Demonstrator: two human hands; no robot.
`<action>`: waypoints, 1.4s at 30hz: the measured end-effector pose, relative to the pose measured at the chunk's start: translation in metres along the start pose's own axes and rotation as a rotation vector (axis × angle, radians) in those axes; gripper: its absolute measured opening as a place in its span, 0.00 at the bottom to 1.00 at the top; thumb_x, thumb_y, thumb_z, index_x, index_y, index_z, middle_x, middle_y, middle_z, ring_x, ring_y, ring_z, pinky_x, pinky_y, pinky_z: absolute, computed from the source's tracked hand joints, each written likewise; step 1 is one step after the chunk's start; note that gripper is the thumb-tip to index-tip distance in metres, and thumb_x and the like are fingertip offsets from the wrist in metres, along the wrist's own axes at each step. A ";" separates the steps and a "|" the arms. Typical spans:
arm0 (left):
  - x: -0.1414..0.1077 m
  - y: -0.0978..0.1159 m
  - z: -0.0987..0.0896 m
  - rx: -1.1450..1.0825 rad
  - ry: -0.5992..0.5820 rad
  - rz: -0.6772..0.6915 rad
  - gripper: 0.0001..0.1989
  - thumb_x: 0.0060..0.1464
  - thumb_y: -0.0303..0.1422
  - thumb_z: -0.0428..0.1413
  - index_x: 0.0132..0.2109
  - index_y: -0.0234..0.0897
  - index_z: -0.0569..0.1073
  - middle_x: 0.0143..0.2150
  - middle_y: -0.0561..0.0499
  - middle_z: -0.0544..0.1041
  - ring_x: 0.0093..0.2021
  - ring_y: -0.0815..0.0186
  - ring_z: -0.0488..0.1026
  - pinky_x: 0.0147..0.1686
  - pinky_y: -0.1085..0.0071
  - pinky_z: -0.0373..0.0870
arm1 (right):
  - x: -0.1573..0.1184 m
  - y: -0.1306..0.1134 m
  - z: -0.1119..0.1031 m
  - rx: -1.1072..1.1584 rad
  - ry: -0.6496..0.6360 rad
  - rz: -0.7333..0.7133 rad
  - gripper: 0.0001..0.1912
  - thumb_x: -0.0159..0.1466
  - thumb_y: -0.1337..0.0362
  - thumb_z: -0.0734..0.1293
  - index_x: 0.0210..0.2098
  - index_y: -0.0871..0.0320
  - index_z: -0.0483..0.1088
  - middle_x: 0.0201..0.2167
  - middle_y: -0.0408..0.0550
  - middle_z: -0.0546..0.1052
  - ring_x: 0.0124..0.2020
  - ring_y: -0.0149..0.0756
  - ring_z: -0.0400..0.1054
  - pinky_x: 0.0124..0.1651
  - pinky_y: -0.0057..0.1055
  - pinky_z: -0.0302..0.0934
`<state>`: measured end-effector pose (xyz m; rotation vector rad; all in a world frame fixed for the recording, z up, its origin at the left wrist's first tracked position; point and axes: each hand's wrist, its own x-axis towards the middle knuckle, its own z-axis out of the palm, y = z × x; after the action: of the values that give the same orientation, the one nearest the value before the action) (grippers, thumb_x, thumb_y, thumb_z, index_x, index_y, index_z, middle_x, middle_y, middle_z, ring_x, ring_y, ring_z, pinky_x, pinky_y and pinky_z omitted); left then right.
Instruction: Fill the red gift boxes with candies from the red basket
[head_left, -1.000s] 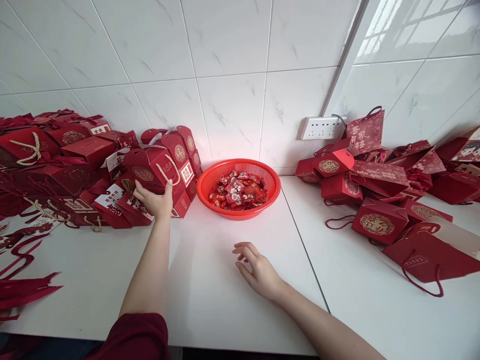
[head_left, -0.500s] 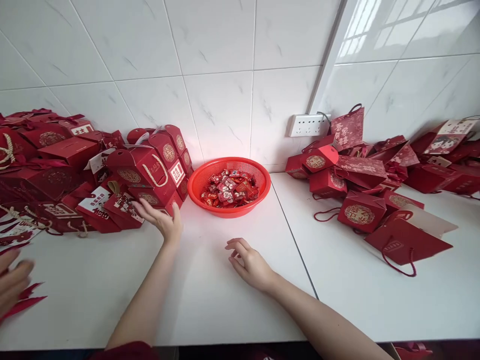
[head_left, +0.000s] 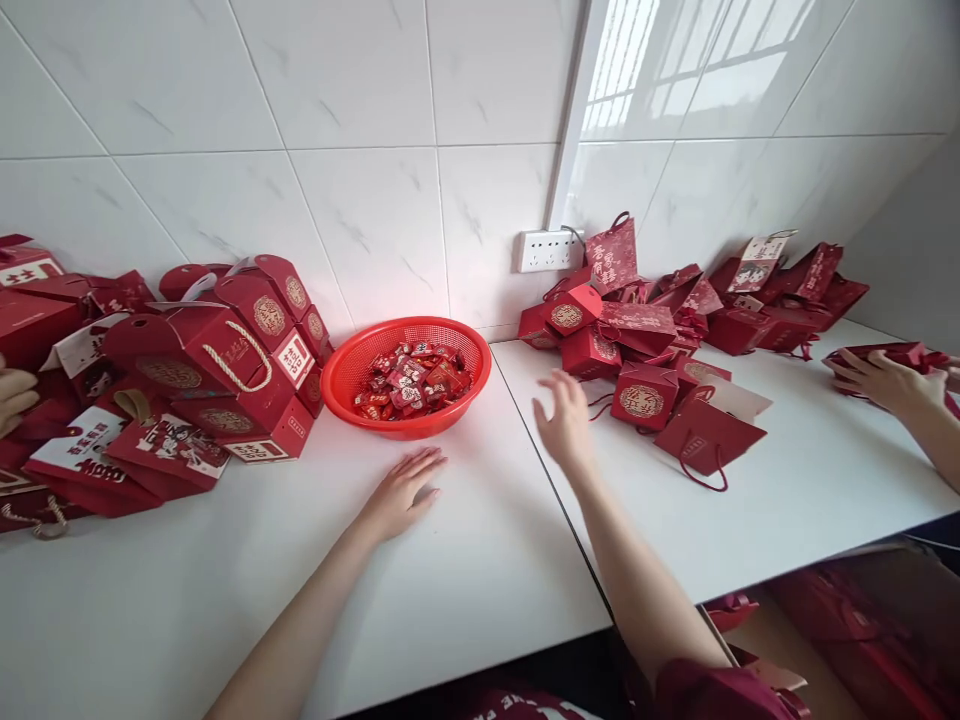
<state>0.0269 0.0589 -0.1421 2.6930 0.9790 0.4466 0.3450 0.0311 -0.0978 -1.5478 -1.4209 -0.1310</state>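
My left hand (head_left: 403,495) is just above or on the white tabletop, fingers stretched out and holding nothing, in front of a red plastic basket (head_left: 341,395). Wrapped candies (head_left: 420,380) in red wrappers lie in the basket. To its right my right hand (head_left: 562,425) is raised over the table with fingers apart and nothing in them. Nearest to it is a heap of red gift boxes; one box with a round gold emblem (head_left: 643,398) and an open red box with a cord handle (head_left: 709,435) lie at its front.
Stacked red gift boxes (head_left: 247,370) stand left of the basket. A power strip (head_left: 550,251) is on the tiled wall. At the far right another person's hands (head_left: 892,385) touch a red box; another hand (head_left: 13,392) shows at the left edge. Red boxes lie below the table.
The view has turned right. My left hand has moved from beside the stacked boxes to in front of the basket, and my right hand has reached toward the heap at the right.
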 end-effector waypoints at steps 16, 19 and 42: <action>0.006 -0.011 0.003 -0.063 -0.039 -0.034 0.26 0.64 0.39 0.51 0.68 0.49 0.61 0.70 0.51 0.61 0.70 0.59 0.56 0.70 0.55 0.52 | -0.039 0.125 -0.150 -0.508 0.362 0.445 0.12 0.57 0.62 0.62 0.36 0.58 0.75 0.60 0.60 0.66 0.62 0.57 0.55 0.59 0.57 0.54; 0.006 -0.009 0.001 -0.072 -0.027 -0.049 0.25 0.63 0.39 0.52 0.66 0.48 0.65 0.69 0.51 0.63 0.69 0.58 0.58 0.69 0.55 0.54 | -0.047 0.081 -0.172 -0.433 0.276 0.175 0.10 0.60 0.62 0.63 0.34 0.55 0.76 0.57 0.55 0.70 0.57 0.52 0.62 0.58 0.51 0.60; -0.042 0.090 -0.057 -0.187 0.348 0.030 0.17 0.59 0.22 0.48 0.47 0.41 0.77 0.42 0.50 0.80 0.57 0.58 0.70 0.61 0.54 0.64 | -0.094 -0.036 -0.039 0.085 -0.242 -0.427 0.17 0.66 0.77 0.62 0.48 0.54 0.75 0.43 0.50 0.78 0.43 0.40 0.72 0.43 0.39 0.66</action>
<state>0.0277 -0.0288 -0.0688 2.5124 0.9270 0.9861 0.3066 -0.0680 -0.1191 -1.2021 -1.9122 -0.1395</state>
